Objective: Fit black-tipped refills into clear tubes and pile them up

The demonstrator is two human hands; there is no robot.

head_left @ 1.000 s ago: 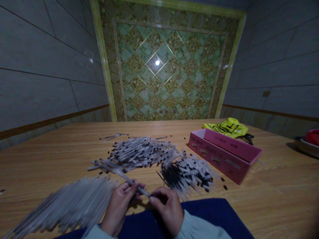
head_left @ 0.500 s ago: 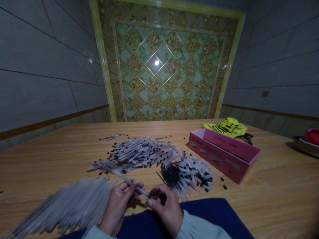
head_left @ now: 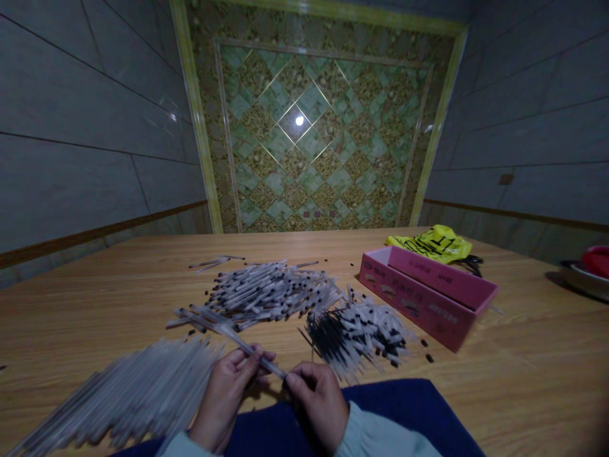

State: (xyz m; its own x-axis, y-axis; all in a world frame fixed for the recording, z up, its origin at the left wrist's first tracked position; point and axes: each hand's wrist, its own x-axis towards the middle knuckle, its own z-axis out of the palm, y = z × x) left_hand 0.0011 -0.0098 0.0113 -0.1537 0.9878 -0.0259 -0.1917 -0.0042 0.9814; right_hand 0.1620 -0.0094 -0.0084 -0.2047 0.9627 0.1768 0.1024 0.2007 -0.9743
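A slim clear plastic tube [head_left: 245, 346], like a pen barrel, slants between my hands. Thumb and fingers of my left hand [head_left: 234, 381] are closed around its lower part. At its near end my right hand [head_left: 318, 397] pinches, the thumb and fingertips pressed together; any small piece between them is hidden. Left of my left hand lies a bundle of long clear tubes [head_left: 137, 387]. Beyond the hands is a heap of tubes with black ends [head_left: 271, 292]. To its right sits a pile of white pieces with black tips and thin dark rods [head_left: 364, 330].
An open pink box [head_left: 419, 301] stands on the wooden table [head_left: 533, 374] at right, with a yellow bag [head_left: 435, 242] behind it. A bowl with something red [head_left: 594, 270] is at the far right edge. Dark blue cloth [head_left: 394, 406] lies under my right forearm.
My right hand's fingers have closed in on the near end of the tube, the thumb now covering the tip. My left hand and the tube have hardly moved.
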